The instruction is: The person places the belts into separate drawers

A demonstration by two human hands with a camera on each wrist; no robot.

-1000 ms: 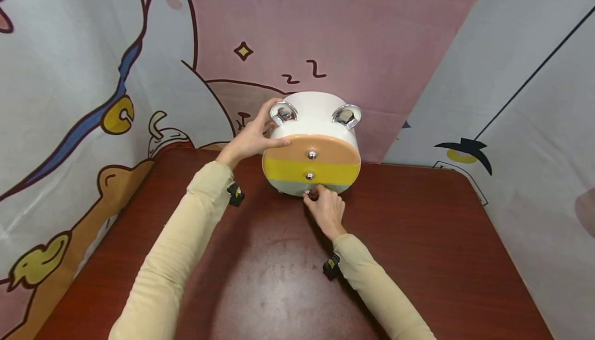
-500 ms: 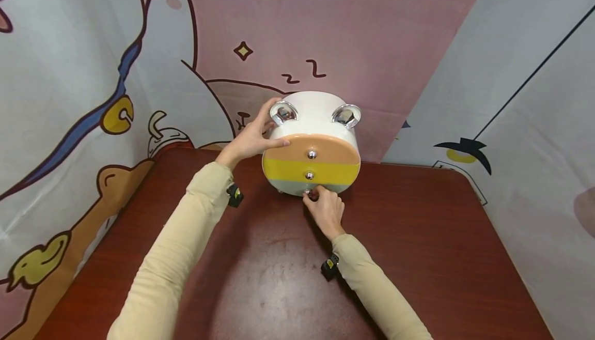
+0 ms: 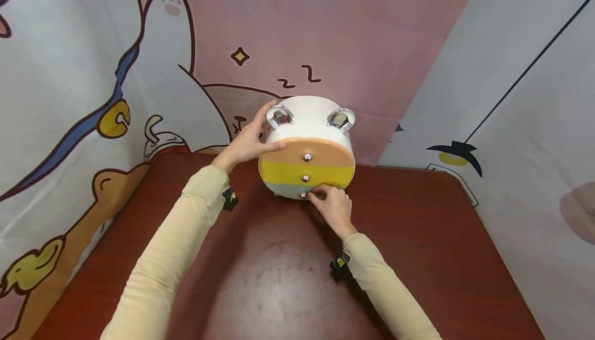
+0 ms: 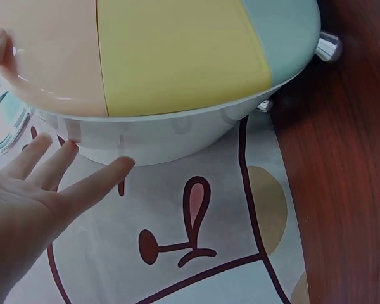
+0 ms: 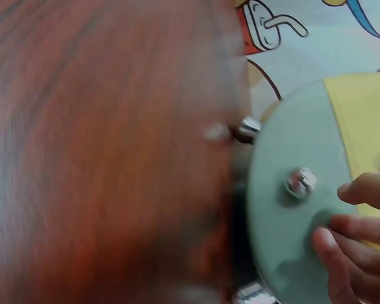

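Observation:
A small white drawer cabinet (image 3: 309, 118) stands at the back of the table, with silver ears and three drawers: peach (image 3: 283, 156), yellow (image 3: 330, 174) and pale green (image 5: 291, 240). Each drawer has a round silver knob, and all three are closed. My left hand (image 3: 246, 143) rests on the cabinet's left side, thumb on the peach front, the other fingers straight and spread beside the white wall (image 4: 158, 139). Just right of the bottom knob (image 5: 301, 182) is my right hand (image 3: 335, 208), its fingers loosely bent and apart from the knob in the right wrist view.
The cabinet stands on short silver feet (image 4: 329, 47) on a dark red-brown wooden table (image 3: 418, 236). Right behind it hangs a cartoon-printed cloth (image 3: 362, 30), which also closes in both sides. Each wrist carries a small black camera (image 3: 340, 265).
My right hand has let go of the bottom knob and shifted slightly right. The left hand stays at the cabinet's side. The head view has shifted a little.

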